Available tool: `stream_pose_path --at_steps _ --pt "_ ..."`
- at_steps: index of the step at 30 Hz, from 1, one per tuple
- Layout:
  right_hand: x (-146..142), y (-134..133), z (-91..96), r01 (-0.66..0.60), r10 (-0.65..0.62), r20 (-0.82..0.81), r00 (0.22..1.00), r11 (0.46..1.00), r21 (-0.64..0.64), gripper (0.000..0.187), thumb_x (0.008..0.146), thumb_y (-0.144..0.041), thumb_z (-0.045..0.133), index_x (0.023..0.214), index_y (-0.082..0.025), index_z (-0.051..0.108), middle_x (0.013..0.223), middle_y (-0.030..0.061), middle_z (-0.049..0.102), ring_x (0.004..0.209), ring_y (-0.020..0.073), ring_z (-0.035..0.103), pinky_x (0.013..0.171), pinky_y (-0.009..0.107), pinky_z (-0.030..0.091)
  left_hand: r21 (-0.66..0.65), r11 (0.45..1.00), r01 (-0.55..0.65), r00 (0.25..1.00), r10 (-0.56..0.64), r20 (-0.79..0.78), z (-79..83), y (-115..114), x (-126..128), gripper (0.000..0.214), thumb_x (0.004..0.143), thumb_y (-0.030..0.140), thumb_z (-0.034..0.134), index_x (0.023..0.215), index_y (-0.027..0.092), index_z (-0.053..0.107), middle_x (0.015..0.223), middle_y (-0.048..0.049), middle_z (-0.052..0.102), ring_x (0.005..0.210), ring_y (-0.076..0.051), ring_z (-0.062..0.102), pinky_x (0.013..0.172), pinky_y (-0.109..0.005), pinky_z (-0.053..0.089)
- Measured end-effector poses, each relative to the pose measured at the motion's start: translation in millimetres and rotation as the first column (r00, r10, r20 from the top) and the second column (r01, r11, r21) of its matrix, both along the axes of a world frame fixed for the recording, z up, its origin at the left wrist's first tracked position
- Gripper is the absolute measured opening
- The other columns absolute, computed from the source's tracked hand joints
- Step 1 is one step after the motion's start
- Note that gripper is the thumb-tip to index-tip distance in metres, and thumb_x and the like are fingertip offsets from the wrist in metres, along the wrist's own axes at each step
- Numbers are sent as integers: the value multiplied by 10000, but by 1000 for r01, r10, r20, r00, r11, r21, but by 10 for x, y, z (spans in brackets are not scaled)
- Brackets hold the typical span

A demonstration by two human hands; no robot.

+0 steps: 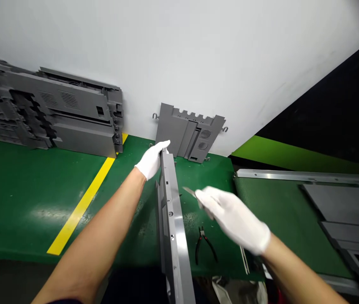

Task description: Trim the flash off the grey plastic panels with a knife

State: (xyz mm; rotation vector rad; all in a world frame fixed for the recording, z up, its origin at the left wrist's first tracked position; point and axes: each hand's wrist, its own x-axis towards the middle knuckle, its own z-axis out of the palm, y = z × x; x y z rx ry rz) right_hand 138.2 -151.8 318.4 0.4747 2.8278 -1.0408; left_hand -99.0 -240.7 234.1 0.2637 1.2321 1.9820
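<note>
Head view, looking down over a green table (24, 198): a long grey plastic panel (171, 219) stands on its edge in the middle of the frame, running from the bottom centre up toward the wall. The left hand (151, 160), in a white glove, is clenched over the panel's far upper end, with its fingers wrapped across the top edge and the palm on the left face. The right hand (235, 219), also gloved and blurred, hovers just right of the panel at mid-height. It seems to pinch a thin blade (189, 192) whose tip points at the panel's right face, near it but not clearly touching.

The panel looks like a moulded housing part, stiff along its length, probably light for its size, and smooth enough to slip under cotton gloves. Its ribs and cut-outs look thin, so they could crack if squeezed. The top edge and the far end, where the left hand sits, look like the sound places to hold it, and the lower end leaves the bottom of the frame, so its support cannot be told.

Black-handled pliers (205, 247) lie on the table just right of the panel, below the right hand. A yellow stripe (81, 207) crosses the table at the left. A stack of grey panels (49, 114) leans on the wall at the upper left, and a single grey panel (189, 135) leans there at centre. More grey parts (347, 211) lie flat at the right.
</note>
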Motion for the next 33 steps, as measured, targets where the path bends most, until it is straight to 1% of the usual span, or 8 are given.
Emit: stream_pose_path --at_steps 2,5,7,9,14,17,25,33 --pt "-417 158 1 -61 63 -12 998 991 122 520 1057 -585 279 720 -235 464 669 -40 511 625 137 485 654 263 435 11 1000 -4 999 4 53 -2 0 -18 345 810 380 730 657 201 479 600 32 490 558 -122 452 601 -295 408" --pt "-967 264 -29 -107 102 33 994 951 291 549 1041 -632 267 776 -237 542 717 -14 596 647 158 529 627 266 392 8 1000 -15 999 15 48 -40 14 -59 320 827 363 709 657 194 497 606 27 507 567 -120 457 595 -288 385" --pt "-1200 268 -35 -128 103 83 991 903 410 599 1024 -678 232 815 -244 588 755 4 642 677 175 565 614 269 370 -3 1000 -17 999 17 36 -72 18 -90 324 832 373 700 644 192 508 604 22 506 562 -119 447 586 -291 367" --pt "-1318 246 -15 -147 92 135 987 859 491 653 1007 -715 204 837 -247 627 783 20 670 711 189 596 620 277 370 -16 1000 -10 1000 11 27 -101 15 -116 338 831 393 698 629 194 514 593 18 492 551 -123 435 577 -298 358" --pt "-1347 204 58 -216 93 227 969 760 613 682 1008 -704 184 875 -255 680 752 38 682 687 202 613 638 295 386 -30 1000 8 1000 -8 -18 -135 -4 -131 360 835 439 698 623 195 540 600 2 483 548 -138 435 569 -314 363" --pt "-1333 196 68 -242 103 243 964 719 651 682 1019 -679 173 902 -249 691 723 47 675 670 201 613 641 298 386 -28 1000 -1 999 0 -43 -132 -8 -115 360 843 436 694 624 191 547 620 -8 492 564 -143 447 575 -318 373" --pt "-1302 197 69 -273 110 272 956 673 688 669 1026 -664 198 981 -234 708 735 72 694 746 233 661 680 317 407 -38 999 22 999 -22 -25 -138 20 -101 343 832 446 704 649 193 560 652 -21 535 571 -156 478 578 -328 403" --pt "-1205 200 50 -276 136 251 959 657 702 671 1031 -657 192 955 -229 704 719 69 683 735 233 661 669 309 385 -58 998 9 998 -13 -66 -167 38 -104 341 844 439 684 662 189 541 662 -9 531 571 -138 469 558 -299 378"
